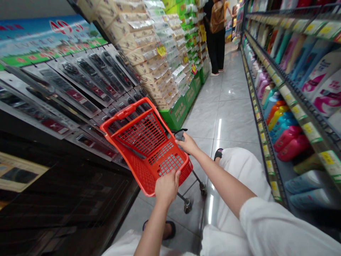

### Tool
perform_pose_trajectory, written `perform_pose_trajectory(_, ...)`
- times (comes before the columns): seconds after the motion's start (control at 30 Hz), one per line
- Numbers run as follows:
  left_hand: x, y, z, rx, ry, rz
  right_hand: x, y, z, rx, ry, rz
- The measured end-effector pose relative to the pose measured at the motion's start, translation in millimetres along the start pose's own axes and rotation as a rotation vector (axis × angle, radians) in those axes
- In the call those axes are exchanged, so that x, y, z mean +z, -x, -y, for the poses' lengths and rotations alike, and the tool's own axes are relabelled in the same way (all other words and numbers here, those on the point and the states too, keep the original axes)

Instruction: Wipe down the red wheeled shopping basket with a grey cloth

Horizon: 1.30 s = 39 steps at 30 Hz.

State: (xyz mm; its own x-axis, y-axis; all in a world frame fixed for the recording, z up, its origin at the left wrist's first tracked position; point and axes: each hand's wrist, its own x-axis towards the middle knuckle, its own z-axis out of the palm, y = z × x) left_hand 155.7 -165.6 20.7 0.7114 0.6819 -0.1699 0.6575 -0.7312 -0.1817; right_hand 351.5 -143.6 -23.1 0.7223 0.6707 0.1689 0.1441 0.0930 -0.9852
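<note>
A red plastic shopping basket (144, 142) sits on a small wheeled trolley frame (188, 204) in a shop aisle. The basket looks empty. My left hand (167, 185) is closed on the basket's near rim. My right hand (188, 144) is closed round the trolley's dark handle (180, 134) at the basket's right side. My white-trousered legs and sandalled feet show below.
Left of the basket hang carded items on a display rack (80, 85), with stacked packets and green boxes (176, 113) beyond. Shelves of coloured bottles (287, 138) line the right. A person (217, 35) stands far down the tiled aisle.
</note>
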Motion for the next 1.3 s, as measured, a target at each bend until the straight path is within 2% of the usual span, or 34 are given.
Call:
perform_pose_trajectory(0.1, -0.9, -4.7, -3.9, -0.020, -0.011, 0.001, -7.4, 40.2, -7.7, -0.003, 0.067, -0.096)
perform_pose_trajectory(0.23, -3.8, -10.4, -9.4, -0.038, -0.007, -0.006, 0.7, 90.2, -37.6, 0.089, -0.069, -0.341)
perform_pose_trajectory(0.33, -5.9, -14.4, -12.4, -0.058, -0.003, -0.011, 10.2, 103.4, -77.1, 0.224, -0.128, -0.371)
perform_pose_trajectory(0.43, -7.2, -17.4, -14.0, -0.065, -0.002, -0.011, 11.6, 99.1, -104.2, 0.355, -0.113, -0.334)
perform_pose_trajectory(0.5, -7.9, -18.6, -14.9, -0.072, -0.009, -0.006, 9.7, 93.8, -104.4, 0.358, -0.154, -0.333)
perform_pose_trajectory(0.63, -9.3, -20.2, -17.1, -0.094, -0.025, 0.020, 6.3, 88.4, -82.7, 0.164, -0.348, -0.308)
perform_pose_trajectory(0.7, -9.9, -20.9, -17.9, -0.097, -0.019, 0.023, 5.3, 89.5, -80.1, 0.124, -0.354, -0.314)
perform_pose_trajectory(0.87, -8.8, -22.3, -17.2, -0.099, -0.026, 0.012, 4.9, 97.5, -94.9, 0.292, -0.280, -0.332)
perform_pose_trajectory(1.03, -8.8, -25.0, -18.3, -0.093, -0.037, 0.008, 3.1, 95.6, -91.9, 0.143, -0.403, -0.291)
perform_pose_trajectory(1.2, -13.4, -26.4, -19.9, -0.113, -0.028, 0.038, 3.7, 95.8, -95.9, 0.417, -0.400, -0.356)
perform_pose_trajectory(1.23, -13.9, -26.2, -19.7, -0.120, -0.025, 0.042, 3.8, 95.3, -92.7, 0.411, -0.438, -0.345)
perform_pose_trajectory(1.3, -13.9, -25.8, -19.7, -0.131, -0.026, 0.046, 3.5, 93.1, -82.3, 0.303, -0.500, -0.305)
